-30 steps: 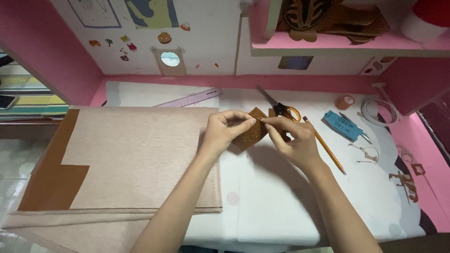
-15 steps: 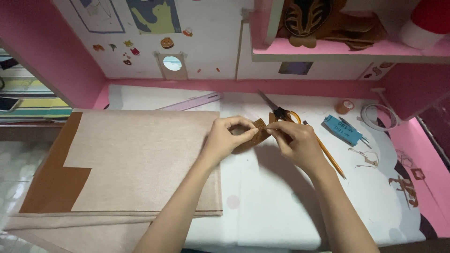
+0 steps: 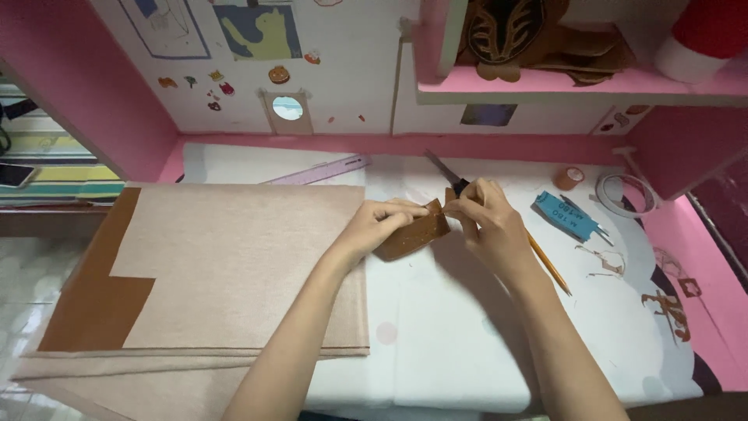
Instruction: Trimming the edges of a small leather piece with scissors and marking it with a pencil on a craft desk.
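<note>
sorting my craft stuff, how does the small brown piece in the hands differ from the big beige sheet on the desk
The small brown piece is dark tan, curled and pinched by the fingers of both the left hand and right hand. The big beige sheet is pale, far larger, and lies flat with no hand gripping it. Both look like thin, flexible craft material.

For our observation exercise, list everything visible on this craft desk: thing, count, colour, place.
small brown leather-like piece: 1, brown, desk centre, held by both hands
large beige fabric sheet: 1, beige, left
brown sheet: 1, under the fabric
lilac ruler: 1, back
scissors: 1, dark, behind hands
pencil: 1, yellow, right
blue flat packet: 1, right
tape rolls: 2, brown and white, back right
left hand: 1
right hand: 1
</note>
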